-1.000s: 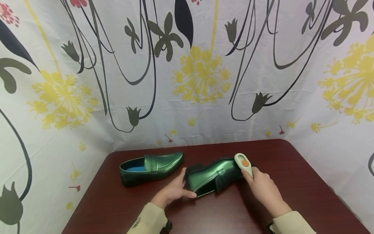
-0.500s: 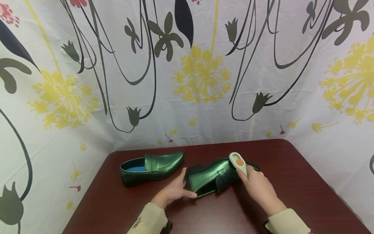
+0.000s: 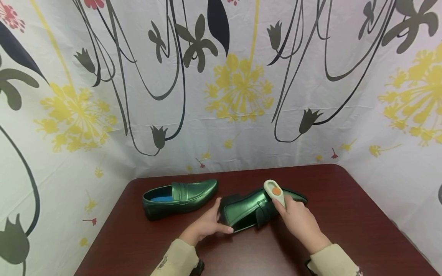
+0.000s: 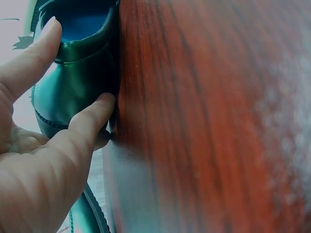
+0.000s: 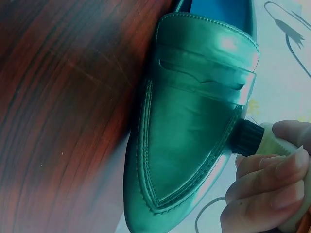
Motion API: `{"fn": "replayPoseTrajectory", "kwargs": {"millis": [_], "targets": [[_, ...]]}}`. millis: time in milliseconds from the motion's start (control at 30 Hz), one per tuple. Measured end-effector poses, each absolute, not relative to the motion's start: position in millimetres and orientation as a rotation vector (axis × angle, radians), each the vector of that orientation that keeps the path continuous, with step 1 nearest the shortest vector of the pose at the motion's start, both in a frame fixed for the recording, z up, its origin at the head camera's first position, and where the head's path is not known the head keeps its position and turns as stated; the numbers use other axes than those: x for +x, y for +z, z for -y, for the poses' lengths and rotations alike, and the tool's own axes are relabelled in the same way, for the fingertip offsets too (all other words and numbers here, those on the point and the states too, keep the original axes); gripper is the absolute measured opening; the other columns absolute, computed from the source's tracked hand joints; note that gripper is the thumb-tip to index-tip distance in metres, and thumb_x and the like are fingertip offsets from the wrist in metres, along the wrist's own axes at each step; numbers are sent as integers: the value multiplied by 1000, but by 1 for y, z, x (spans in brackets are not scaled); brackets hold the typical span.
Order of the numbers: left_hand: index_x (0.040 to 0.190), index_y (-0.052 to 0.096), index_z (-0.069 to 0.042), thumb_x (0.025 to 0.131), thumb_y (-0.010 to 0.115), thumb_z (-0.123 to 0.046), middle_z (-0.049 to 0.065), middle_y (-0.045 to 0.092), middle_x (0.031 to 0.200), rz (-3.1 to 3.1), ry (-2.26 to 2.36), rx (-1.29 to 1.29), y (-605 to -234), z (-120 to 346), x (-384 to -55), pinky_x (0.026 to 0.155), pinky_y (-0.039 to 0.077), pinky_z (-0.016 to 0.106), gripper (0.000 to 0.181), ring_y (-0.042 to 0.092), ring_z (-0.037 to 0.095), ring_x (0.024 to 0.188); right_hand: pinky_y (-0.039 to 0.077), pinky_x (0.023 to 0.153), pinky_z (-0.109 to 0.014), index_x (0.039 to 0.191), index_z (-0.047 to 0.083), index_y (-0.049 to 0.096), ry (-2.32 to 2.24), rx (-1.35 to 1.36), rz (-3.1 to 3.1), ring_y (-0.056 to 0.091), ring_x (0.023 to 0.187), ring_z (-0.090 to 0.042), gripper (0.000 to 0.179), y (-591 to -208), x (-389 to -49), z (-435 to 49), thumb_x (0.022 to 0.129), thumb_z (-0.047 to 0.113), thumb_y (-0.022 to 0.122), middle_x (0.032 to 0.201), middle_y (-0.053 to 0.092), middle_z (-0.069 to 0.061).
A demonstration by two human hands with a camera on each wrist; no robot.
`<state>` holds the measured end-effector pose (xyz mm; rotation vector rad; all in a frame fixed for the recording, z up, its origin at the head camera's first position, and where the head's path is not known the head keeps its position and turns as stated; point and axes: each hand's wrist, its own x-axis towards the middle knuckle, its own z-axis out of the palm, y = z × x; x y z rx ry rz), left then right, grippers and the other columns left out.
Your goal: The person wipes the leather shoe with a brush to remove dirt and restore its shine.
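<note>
Holding the heel of a green penny loafer (image 3: 241, 212) with the left hand (image 3: 206, 222), thumb at collar, fingers round the back; right hand (image 3: 301, 221) has fingers pinching a pale brush (image 3: 271, 187), dark bristles (image 5: 247, 138) against the upper's side by the strap. Loafer is tipped sideways around mid-worktop (image 3: 248, 253); second loafer (image 3: 198, 194) sits upright to its left

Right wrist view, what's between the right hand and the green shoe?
Dark brush bristles lie between the right hand and the green shoe, touching its side, in the right wrist view.
</note>
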<state>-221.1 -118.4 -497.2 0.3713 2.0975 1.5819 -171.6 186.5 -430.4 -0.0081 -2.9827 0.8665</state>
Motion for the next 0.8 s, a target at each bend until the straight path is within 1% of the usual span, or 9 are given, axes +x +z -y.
{"fn": "replayPoseTrajectory", "kwargs": {"millis": [167,400,567,667,800], "targets": [[163,-6,-12,80,86,-10,14,-6,171,-2098,1586,373,-497,119,-221,119,34,51,124,12,43,154,41,49,-36,118,-3,54,848,-4,2986,54,56,-20,56,-431,-172,-180,106,50,44,70,59,-7],[163,-6,-12,80,87,-14,15,-6,171,-2107,1574,369,-498,119,-221,117,36,51,124,14,44,154,40,47,-36,120,-4,55,782,14,2985,54,54,-20,56,-432,-171,-171,105,50,46,69,59,-7],[163,-6,-12,80,87,-14,14,-6,171,-2108,1572,359,-498,118,-221,116,38,50,125,14,44,154,37,44,-34,111,-1,56,738,38,2959,50,48,-19,48,-433,-168,-163,105,46,49,63,54,-6],[163,-6,-13,79,87,-14,12,-6,171,-2105,1576,352,-498,119,-221,117,37,50,125,13,42,154,35,42,-32,104,1,55,719,61,2947,47,45,-18,44,-433,-167,-159,105,45,50,58,49,-5],[163,-6,-12,79,87,-12,13,-6,171,-2105,1581,362,-498,119,-221,118,34,51,125,12,43,154,34,42,-31,101,2,54,701,73,2938,46,44,-18,42,-434,-166,-154,105,44,50,57,48,-5]]}}
